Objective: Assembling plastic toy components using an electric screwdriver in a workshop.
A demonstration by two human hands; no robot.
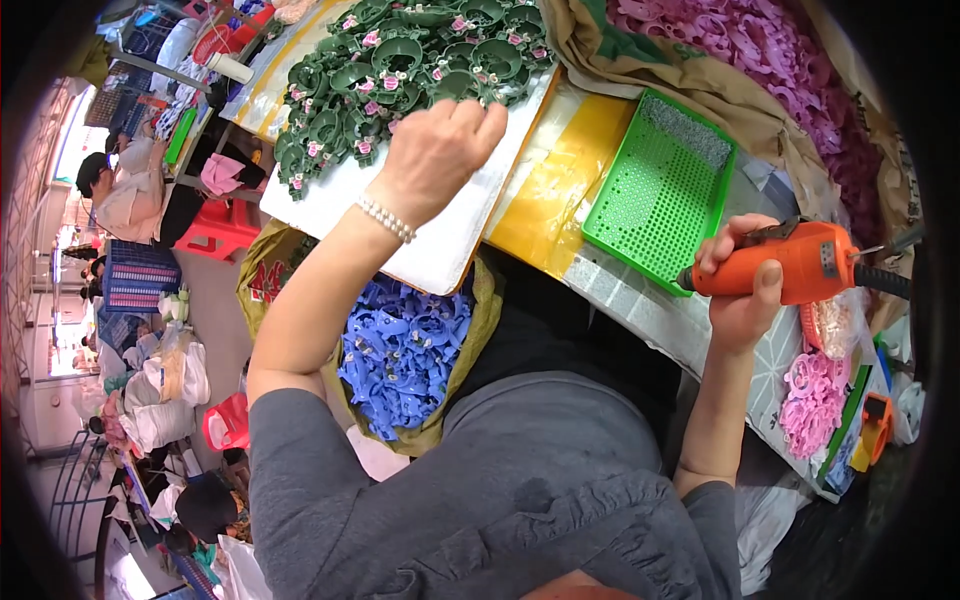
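My left hand [435,155], a beaded bracelet at its wrist, is curled closed at the near edge of a heap of dark green plastic pieces [350,75] with small pink flowers. Its fingertips face away, so anything in them is hidden. Those pieces lie on a white board [430,250]. In my right hand [745,310] is an orange electric screwdriver [780,264], its cable running off to the right and its tip pointing left. Just left of the tool sits a green perforated basket [640,205], with small grey metal parts [690,130] heaped at its far end.
A sack of blue plastic pieces [405,360] stands beside my lap. Pink pieces [745,70] fill a large bag at the far right; more pink ones [815,405] lie on the right. An orange tape dispenser [873,430] is at the right edge. People and red stools [222,228] are at left.
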